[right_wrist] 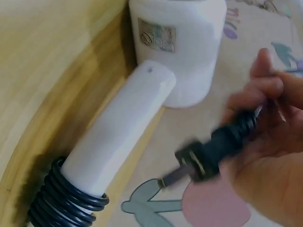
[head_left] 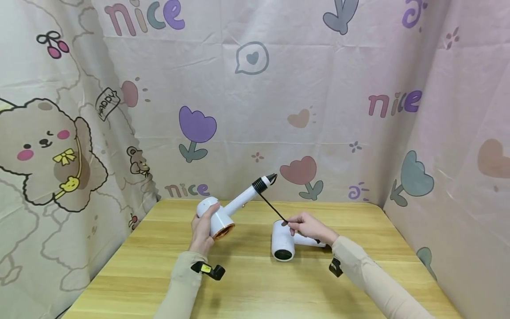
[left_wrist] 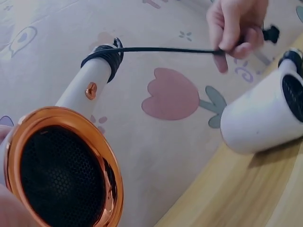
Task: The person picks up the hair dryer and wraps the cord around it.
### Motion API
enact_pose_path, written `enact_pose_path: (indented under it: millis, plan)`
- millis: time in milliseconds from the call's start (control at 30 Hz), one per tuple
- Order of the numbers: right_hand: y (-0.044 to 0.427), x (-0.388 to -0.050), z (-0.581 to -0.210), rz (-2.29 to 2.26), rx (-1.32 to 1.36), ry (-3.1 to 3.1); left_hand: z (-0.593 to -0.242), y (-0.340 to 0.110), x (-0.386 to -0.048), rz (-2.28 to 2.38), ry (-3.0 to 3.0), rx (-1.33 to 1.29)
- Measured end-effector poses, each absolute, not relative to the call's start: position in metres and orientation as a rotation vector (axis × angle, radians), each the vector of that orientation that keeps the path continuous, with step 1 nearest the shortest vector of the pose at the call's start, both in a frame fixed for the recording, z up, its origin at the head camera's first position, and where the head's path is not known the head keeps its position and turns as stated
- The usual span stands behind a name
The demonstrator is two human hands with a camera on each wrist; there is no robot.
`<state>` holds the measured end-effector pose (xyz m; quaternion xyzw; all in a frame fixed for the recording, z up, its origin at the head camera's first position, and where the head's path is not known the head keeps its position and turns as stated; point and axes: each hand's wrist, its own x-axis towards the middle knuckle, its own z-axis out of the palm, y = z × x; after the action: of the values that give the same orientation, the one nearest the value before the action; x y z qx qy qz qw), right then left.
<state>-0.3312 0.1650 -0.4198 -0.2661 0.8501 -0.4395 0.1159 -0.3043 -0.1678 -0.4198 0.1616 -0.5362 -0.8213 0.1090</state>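
Observation:
My left hand (head_left: 202,229) grips the head of a white hair dryer (head_left: 240,200) above the table, its handle tilted up to the right. A copper-coloured ring (left_wrist: 113,163) frames its dark mesh end. Black cord (head_left: 273,207) is coiled round the handle's end and runs taut to my right hand (head_left: 310,227), which pinches it. Out of that hand sticks the cord's black plug (right_wrist: 203,158), blurred in the right wrist view. A second white hair dryer (head_left: 282,241) lies on the table below the right hand, black cord coiled round its handle (right_wrist: 116,130).
The wooden table (head_left: 251,288) reaches back to a patterned cloth (head_left: 255,110), which also hangs along the left and right sides. Black wrist cameras sit on both sleeves, the left one (head_left: 211,269) and the right one (head_left: 336,267).

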Motion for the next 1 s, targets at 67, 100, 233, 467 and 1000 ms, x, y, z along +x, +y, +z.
enact_pose_path:
  millis: [67,100,233,467,1000]
  plan:
    - [0.171,-0.334,-0.421,-1.345,-0.71,2.378,-0.419,-0.167,-0.303,-2.48,-1.561,0.464]
    - [0.175,-0.335,-0.421,-1.364,-0.666,2.334,-0.418,-0.166,-0.303,-2.513,-1.556,0.456]
    - [0.188,-0.346,-0.419,-1.395,-0.5,2.312,-0.414,-0.164,-0.301,-2.606,-1.541,0.416]
    - [0.194,-0.366,-0.408,-1.277,-0.363,2.61,-0.413,-0.161,-0.301,-2.705,-1.69,0.269]
    - [0.18,-0.369,-0.373,-1.06,-0.335,3.17,-0.43,-0.159,-0.299,-2.674,-2.128,0.113]
